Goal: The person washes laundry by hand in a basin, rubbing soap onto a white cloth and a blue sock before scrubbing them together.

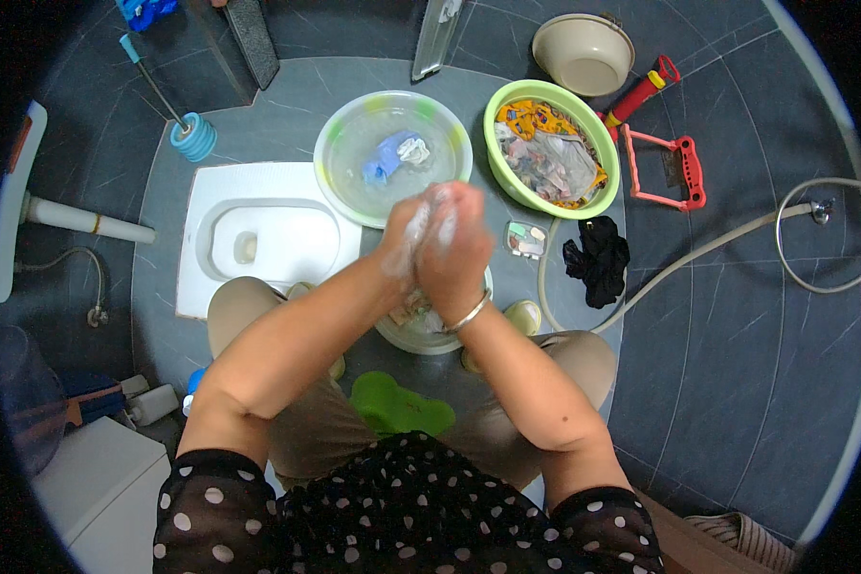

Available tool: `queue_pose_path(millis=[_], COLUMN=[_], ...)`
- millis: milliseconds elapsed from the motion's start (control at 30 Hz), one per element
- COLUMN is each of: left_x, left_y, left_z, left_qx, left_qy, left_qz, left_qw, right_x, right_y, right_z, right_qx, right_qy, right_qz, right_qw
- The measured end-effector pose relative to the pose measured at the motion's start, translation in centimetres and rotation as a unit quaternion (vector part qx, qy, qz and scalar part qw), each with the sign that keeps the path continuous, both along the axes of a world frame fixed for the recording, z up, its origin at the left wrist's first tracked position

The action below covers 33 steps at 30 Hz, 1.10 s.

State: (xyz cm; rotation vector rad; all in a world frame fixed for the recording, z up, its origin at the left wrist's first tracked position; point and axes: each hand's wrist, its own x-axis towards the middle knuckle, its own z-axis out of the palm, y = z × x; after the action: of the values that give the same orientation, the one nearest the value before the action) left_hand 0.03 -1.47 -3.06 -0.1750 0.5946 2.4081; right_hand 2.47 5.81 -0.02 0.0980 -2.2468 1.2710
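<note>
My left hand (404, 241) and my right hand (457, 256) are pressed together, both coated in white suds. Their fingers are closed, and whatever lies between the palms, if anything, is hidden; motion blurs the right fingers. Directly beneath them is a basin (429, 344) with wet cloth in it, partly covered by my hands. Farther off, a pale basin with green and yellow patches (333, 196) holds water, a blue cloth (388, 158) and a white cloth (413, 150). To the right of my hands, a small soap box (526, 239) with pale pieces rests on the floor.
A green basin (500, 182) of wet laundry stands at the far right, near a beige basin (584, 67) leaning on the wall. Black cloth (600, 263) lies beside a shower hose (679, 258). A squat toilet (196, 225) is on the left; a green stool (402, 407) shows below me.
</note>
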Motion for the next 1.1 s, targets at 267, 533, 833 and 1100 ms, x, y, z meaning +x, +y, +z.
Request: queue_pose_path(millis=[267, 533, 833, 1100], left_x=[1.0, -2.1, 0.9, -1.2], left_y=[1.8, -0.8, 1.9, -0.5], left_z=[-0.3, 0.5, 2.8, -0.1], left_qx=[-0.237, -0.192, -0.280, -0.228], left_qy=[-0.006, 0.011, -0.050, 0.044], left_qz=[0.046, 0.160, 0.071, 0.107], left_qw=[0.970, 0.968, 0.956, 0.967], right_x=[-2.2, 2.5, -1.8, 2.4], right_y=[3.7, 0.0, 2.2, 0.6], right_z=[-4.1, 0.0, -1.4, -1.3], right_qx=[-0.134, 0.056, 0.050, 0.057], right_qy=[-0.130, 0.044, -0.074, -0.137], right_qz=[-0.035, 0.089, 0.013, 0.009], right_qw=[0.982, 0.993, 0.996, 0.989])
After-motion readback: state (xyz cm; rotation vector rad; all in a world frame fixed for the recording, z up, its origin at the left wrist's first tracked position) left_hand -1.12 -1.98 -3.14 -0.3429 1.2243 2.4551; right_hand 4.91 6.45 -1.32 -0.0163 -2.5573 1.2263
